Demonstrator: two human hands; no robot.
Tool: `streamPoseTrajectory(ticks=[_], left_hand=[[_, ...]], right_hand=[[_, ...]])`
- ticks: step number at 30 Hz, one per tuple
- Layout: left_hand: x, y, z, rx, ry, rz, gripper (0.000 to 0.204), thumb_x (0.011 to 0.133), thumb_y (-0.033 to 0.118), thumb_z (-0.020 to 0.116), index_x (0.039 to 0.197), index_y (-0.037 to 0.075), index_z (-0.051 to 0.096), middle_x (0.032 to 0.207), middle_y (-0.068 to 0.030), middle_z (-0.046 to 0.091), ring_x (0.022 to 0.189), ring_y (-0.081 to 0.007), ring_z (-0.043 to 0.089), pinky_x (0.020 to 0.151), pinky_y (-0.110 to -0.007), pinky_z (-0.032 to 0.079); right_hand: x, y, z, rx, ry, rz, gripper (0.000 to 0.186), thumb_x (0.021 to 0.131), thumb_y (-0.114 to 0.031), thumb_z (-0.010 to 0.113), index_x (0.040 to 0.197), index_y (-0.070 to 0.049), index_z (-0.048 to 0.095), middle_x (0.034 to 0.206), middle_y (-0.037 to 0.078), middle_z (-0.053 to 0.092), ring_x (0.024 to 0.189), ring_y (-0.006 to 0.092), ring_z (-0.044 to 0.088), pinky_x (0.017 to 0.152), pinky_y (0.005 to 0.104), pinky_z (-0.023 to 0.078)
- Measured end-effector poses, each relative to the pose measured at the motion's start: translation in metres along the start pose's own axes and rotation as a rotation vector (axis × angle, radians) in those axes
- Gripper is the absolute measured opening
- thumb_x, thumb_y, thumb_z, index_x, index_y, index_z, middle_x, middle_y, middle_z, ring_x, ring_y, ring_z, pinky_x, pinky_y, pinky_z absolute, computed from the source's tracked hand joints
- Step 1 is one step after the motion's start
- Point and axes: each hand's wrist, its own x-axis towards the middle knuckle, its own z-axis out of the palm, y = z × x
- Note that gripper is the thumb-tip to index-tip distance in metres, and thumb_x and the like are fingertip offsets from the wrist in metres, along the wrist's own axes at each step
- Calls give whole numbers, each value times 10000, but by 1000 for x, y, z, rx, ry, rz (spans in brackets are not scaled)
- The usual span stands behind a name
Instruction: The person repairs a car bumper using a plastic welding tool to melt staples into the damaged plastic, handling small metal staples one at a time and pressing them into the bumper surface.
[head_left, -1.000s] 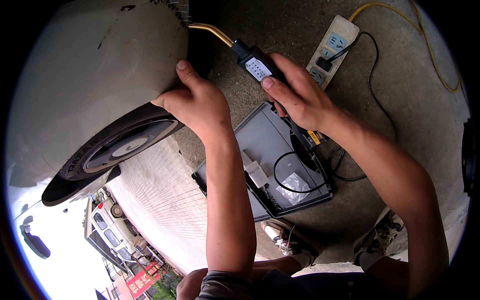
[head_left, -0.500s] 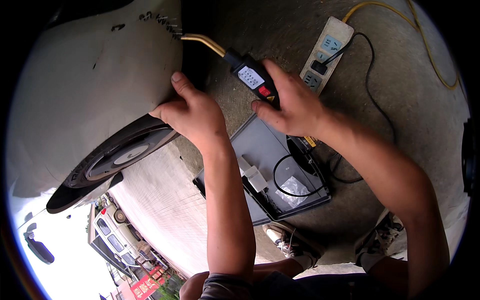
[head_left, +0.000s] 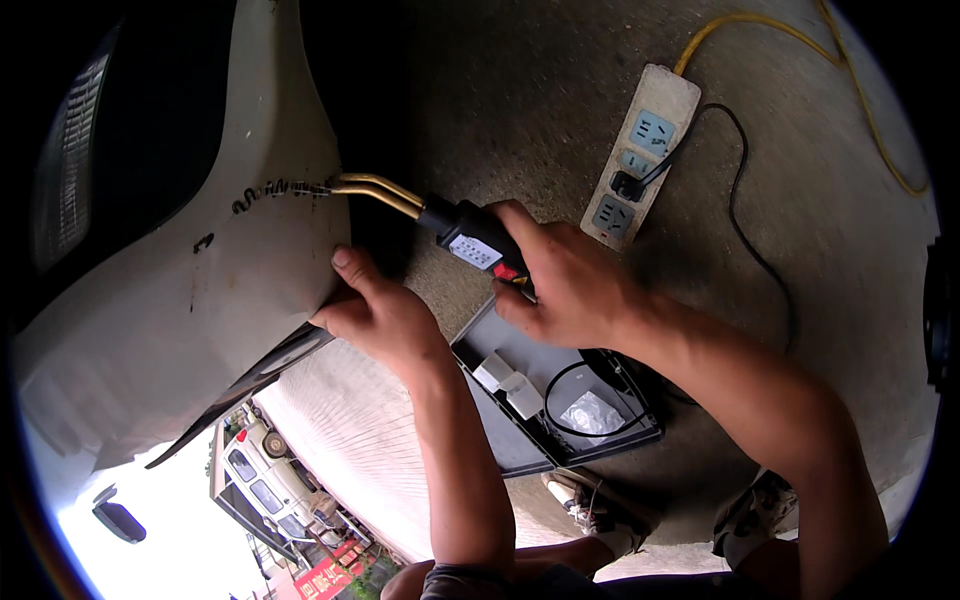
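My right hand is closed around a black hot stapler with a red switch and two bent brass prongs. The prong tips touch the edge of a pale car bumper, at the end of a row of wavy metal staples set across it. Below that row, my left hand pinches the bumper's edge. Its thumb lies along the near face, and the other fingers are mostly hidden behind the edge. A lone staple sits lower on the panel.
On the concrete floor at right lies a white power strip with a black plug and a yellow cable. An open grey tool case holds small white boxes, a plastic bag and a black cable. A white vehicle stands beyond.
The bumper and both hands appear lower in the picture. More of the bumper's upper part and dark opening shows, and less of the wheel. Both grips look unchanged, with the prongs still at the staple row.
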Motion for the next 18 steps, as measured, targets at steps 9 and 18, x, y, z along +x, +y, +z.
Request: streamPoseTrajectory(ticks=[9, 18], left_hand=[[0, 6, 3, -51, -74, -13, 489, 1006, 205, 509, 1325, -90, 284, 1288, -239, 487, 1160, -260, 539, 1009, -378, 464], [-1, 9, 5, -24, -96, 14, 531, 1006, 242, 509, 1353, -81, 270, 1326, -246, 461, 1200, -285, 522, 1034, -410, 451]], right_hand=[[1, 4, -7, 74, -39, -119, 438, 853, -233, 577, 1119, 69, 406, 661, 201, 615, 599, 389, 638, 585, 461, 520], [2, 5, -8, 126, -60, -88, 347, 896, -210, 541, 1092, 59, 441, 600, 190, 584, 541, 368, 619, 560, 467, 491]])
